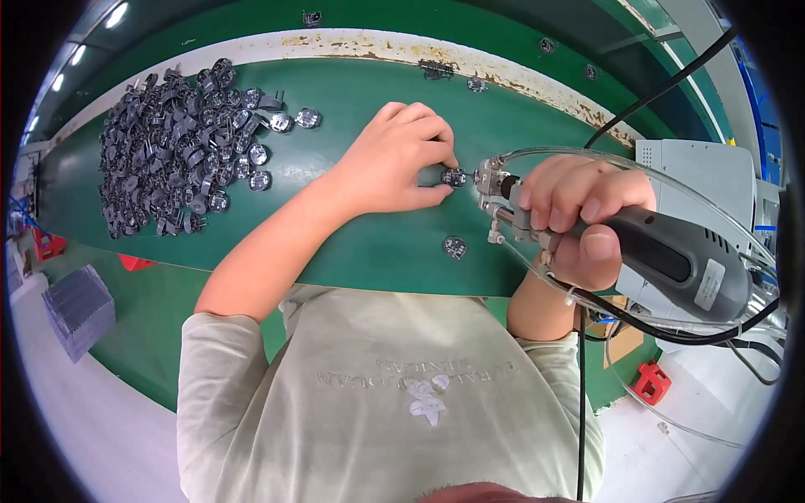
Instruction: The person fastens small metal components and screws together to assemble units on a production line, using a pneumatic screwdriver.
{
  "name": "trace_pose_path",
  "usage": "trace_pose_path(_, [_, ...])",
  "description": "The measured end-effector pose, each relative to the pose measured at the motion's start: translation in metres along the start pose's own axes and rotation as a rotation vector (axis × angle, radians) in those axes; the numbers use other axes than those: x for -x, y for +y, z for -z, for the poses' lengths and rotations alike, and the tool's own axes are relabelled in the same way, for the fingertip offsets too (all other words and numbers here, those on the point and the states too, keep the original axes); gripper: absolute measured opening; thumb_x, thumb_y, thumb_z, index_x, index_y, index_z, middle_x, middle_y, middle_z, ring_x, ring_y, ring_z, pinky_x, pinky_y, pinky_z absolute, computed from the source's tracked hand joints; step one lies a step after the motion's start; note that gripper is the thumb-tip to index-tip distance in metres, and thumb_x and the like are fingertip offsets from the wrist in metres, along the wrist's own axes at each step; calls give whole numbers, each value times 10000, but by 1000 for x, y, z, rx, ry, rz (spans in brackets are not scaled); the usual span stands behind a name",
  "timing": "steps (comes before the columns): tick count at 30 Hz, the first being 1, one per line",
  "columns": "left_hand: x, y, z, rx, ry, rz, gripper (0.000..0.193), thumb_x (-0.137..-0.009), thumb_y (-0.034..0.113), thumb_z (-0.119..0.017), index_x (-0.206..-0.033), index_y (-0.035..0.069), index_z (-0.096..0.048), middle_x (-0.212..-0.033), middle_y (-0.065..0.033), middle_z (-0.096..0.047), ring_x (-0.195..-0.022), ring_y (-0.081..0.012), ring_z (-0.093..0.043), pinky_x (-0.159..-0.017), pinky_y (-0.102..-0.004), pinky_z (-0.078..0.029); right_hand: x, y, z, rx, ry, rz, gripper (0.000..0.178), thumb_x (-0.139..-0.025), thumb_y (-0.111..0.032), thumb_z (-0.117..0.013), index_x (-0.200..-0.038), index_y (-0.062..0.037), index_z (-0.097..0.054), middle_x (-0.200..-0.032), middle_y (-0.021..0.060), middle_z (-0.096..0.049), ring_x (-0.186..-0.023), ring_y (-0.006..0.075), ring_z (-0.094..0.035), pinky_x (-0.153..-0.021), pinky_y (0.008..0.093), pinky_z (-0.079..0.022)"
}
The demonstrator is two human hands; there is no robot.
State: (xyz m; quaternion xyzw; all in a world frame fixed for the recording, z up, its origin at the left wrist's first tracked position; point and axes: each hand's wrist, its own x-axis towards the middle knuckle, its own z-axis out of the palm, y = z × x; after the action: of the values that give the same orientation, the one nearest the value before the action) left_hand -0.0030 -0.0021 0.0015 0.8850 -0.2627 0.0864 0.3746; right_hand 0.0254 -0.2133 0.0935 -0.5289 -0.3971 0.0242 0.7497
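Observation:
Between the thumb and fingers of my left hand point(407, 159) is a small round black part point(454, 178) with a shiny face, held just above or on the green bench top. My right hand point(583, 205) is wrapped round a grey and black hand-held power tool point(675, 261) with a metal head and clear tubes. The tool's tip point(480, 178) points left and meets or nearly meets the small part's right side; the exact contact is too small to tell. Closer to me, another round part point(454, 247) lies loose on the bench.
A large heap of similar round parts point(172, 151) with pins covers the bench's left. A few more lie by the worn white rail point(369, 44) at the back. A black cable point(662, 88) and hoses hang at right, near a pale grey machine point(700, 180).

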Motion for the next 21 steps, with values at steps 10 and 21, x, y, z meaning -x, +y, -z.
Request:
trace_pose_path(10, [0, 0, 0, 31, -18, -32, 210, -684, 192, -804, -842, 102, -699, -955, 11, -616, -1016, -214, -571, -939, -381, -400, -7, 4, -15, 179, 17, -53, 261, -907, -194, -686, -830, -52, -481, -632, 67, -527, -519, 190, -526, -535, 365, -506])
trace_pose_path(21, [2, -2, 0, 38, -32, -4, 236, -687, 186, -792, -892, 103, -710, -982, -2, -623, -1005, -221, -573, -926, -379, -400, -5, -23, -5, -106, 56, 121, 392, -833, -289, -833, -902, -56, -525, -710, 61, -594, -579, 199, -589, -568, 366, -531])
